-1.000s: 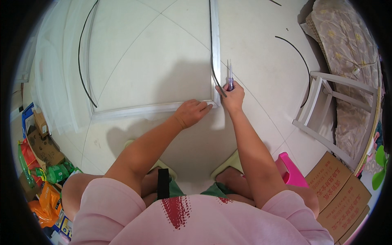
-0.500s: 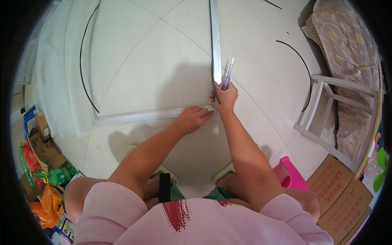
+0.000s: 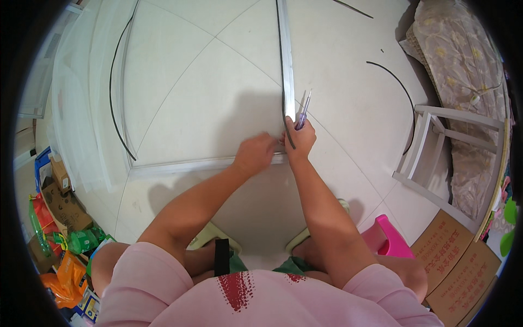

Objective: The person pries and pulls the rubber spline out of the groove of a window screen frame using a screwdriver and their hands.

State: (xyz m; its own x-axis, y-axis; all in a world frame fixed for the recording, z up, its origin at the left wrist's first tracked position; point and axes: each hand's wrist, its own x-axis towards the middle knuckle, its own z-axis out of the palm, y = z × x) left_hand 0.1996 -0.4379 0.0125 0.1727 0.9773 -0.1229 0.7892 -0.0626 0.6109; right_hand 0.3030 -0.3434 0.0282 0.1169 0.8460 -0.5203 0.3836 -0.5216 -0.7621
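Head view. The metal frame lies on the pale tiled floor in front of the person, its near right corner at the hands. Right hand at that corner, closed around the purple handle of a screwdriver; shaft points away from the body. A black strip runs along the right bar, its near end lying at the right thumb; whether pinched, cannot tell. Left hand just beside the right, above the near bar, fingers curled but motion-blurred; cannot tell whether they grip anything. Second black strip bows along the left bar. Third strip curves on the floor at right, near a grey wooden stool. Pink plastic stool and cardboard boxes lower right.
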